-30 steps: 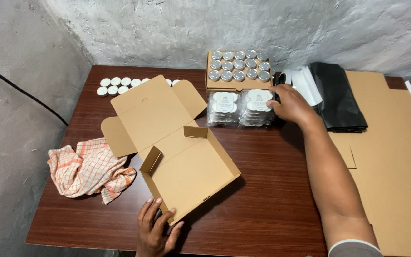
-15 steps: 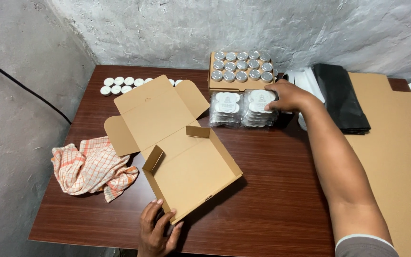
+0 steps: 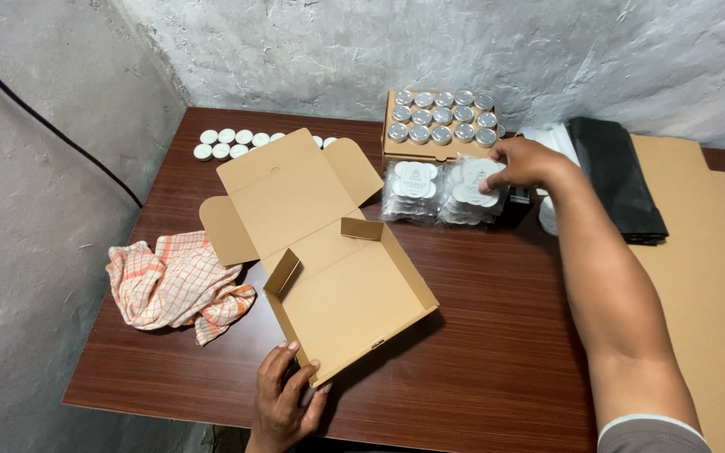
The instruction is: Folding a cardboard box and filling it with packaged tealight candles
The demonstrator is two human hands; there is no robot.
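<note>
The open cardboard mailer box point(image 3: 329, 268) lay at the centre of the frame on the dark wooden table point(image 3: 497, 369), lid flaps spread toward the upper left and its tray empty. The left hand point(image 3: 285, 403), at the bottom centre, gripped the near corner of the box, fingers curled over the edge. The right hand point(image 3: 520, 161), reaching to the upper right of centre, closed its fingers on a clear-wrapped pack of white discs point(image 3: 472, 191), with a second such pack point(image 3: 411, 190) just beside it. Behind them sat a cardboard tray of silver-lidded tins point(image 3: 440, 119). Loose white lids point(image 3: 232, 143) lined the upper left; a checked orange cloth point(image 3: 174, 285) lay at the left; flat cardboard sheets point(image 3: 706, 277) and a black folded bag point(image 3: 618, 176) lay at the right. Judging by the bare tray, nothing was packed; every item remained outside.
</note>
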